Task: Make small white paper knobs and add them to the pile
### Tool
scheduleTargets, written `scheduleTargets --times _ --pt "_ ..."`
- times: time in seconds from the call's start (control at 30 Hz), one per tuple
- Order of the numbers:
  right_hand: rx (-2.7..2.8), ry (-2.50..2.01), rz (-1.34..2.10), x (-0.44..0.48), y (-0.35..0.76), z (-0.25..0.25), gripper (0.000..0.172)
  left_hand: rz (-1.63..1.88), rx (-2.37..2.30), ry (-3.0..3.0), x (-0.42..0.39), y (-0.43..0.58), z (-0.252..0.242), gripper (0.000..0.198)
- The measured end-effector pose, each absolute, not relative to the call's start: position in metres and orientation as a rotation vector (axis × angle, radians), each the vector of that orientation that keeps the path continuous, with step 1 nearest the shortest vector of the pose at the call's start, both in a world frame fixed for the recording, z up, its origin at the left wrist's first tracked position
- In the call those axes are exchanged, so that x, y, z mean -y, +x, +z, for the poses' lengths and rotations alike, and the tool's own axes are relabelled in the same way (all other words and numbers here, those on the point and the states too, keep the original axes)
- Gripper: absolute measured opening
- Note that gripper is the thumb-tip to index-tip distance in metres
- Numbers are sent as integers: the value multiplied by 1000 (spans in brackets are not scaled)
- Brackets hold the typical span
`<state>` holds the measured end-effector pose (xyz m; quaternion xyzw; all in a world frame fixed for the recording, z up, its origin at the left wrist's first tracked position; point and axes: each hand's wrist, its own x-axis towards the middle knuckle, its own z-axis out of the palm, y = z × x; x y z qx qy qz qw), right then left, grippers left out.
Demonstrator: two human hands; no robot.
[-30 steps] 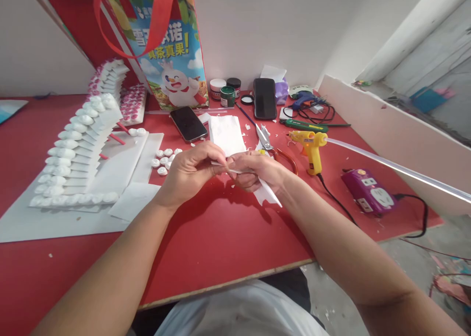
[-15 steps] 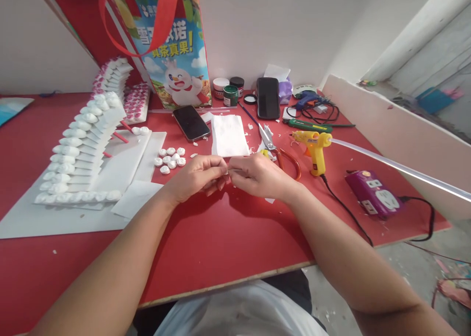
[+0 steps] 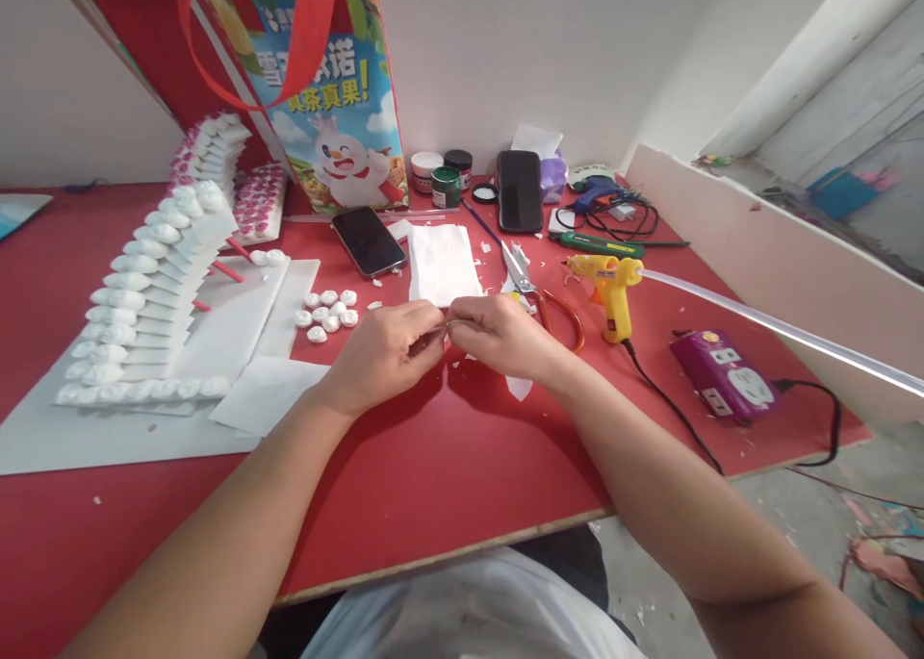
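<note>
My left hand and my right hand meet fingertip to fingertip over the red table. Both are closed in a pinch, and whatever is between the fingers is too hidden to make out. Just beyond them lies a stack of white paper sheets. Left of my left hand sits a cluster of small white rolled rosettes. Scissors with orange handles rest beyond my right hand, with paper scraps around them.
A yellow glue gun with a long clear stick and a purple power socket stand on the right. At left is a white fan-shaped structure edged with rosettes. Two phones, paint jars and a printed bag are behind.
My fingers have shifted slightly, and the left hand has turned so its back shows more. The whole view has moved a little, so things appear slightly further left.
</note>
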<state>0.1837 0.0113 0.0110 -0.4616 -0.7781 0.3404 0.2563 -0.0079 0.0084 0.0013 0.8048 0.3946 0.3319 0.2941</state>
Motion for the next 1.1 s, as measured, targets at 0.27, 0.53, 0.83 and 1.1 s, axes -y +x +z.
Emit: scheduleTargets --times 0.27,0.53,0.83,1.1 --pt "2371 -1095 502 -5 187 13 18 520 -908 1101 -15 -8 1 46" --pt "2509 -1043 275 -7 188 10 17 470 -831 831 -17 -10 1 30" --pt "2382 -1107 461 -3 190 13 15 591 -811 1005 -16 -14 -1 26" --pt "1979 -1342 836 -2 178 15 17 766 -1045 1578 -6 -4 3 24"
